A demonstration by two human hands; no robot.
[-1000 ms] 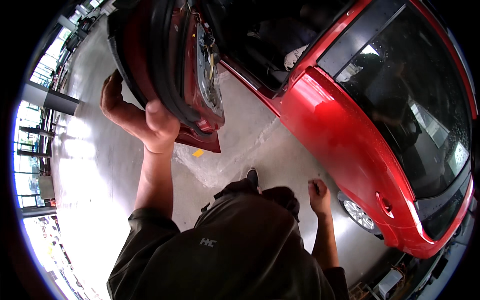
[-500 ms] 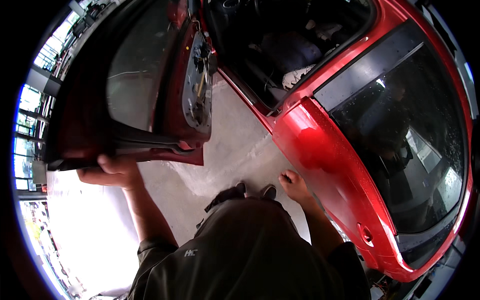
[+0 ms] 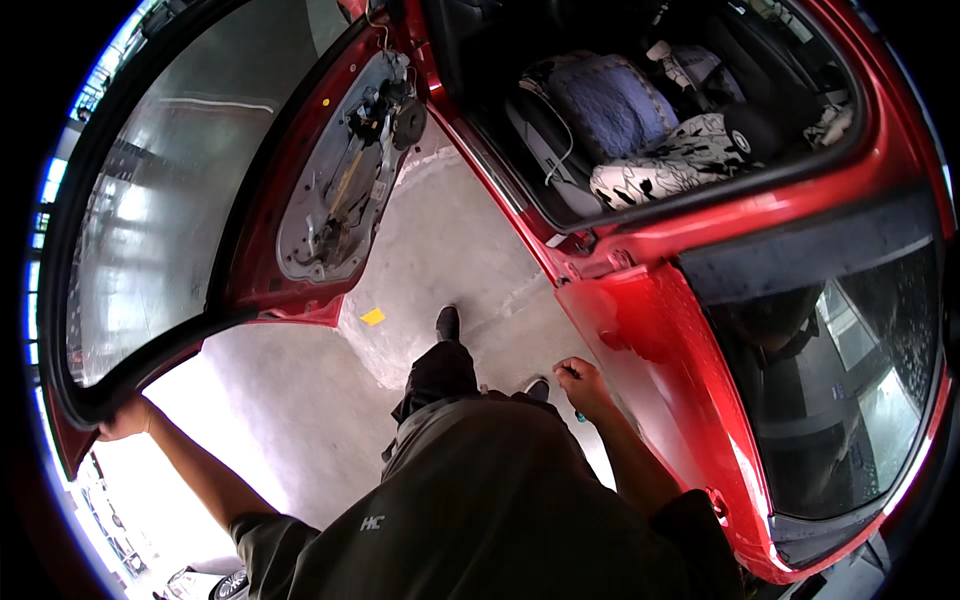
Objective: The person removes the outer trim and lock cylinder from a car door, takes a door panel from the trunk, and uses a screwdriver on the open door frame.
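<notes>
At the far left, my left hand (image 3: 125, 418) grips the rear edge of an open red car door (image 3: 262, 270), its fingers partly hidden by the frame. The door's inner trim is off, so its grey inner panel (image 3: 297, 225) and wiring show, and its window glass (image 3: 165, 200) is in place. My right hand (image 3: 582, 385) is closed in front of my body, beside the red rear door (image 3: 650, 330). A small teal bit of something (image 3: 580, 416) sticks out below that fist; what it belongs to is hidden.
Through the front doorway show a seat with a blue cloth (image 3: 615, 105) and a black-and-white patterned cover (image 3: 665, 160). The door sill (image 3: 490, 165) runs along the opening. A yellow patch (image 3: 373, 317) marks the concrete floor (image 3: 450, 240) near my shoe (image 3: 447, 323).
The front door has swung farther out to the left, my left hand moving with it. One foot has come forward. My right hand stays closed near the rear door.
</notes>
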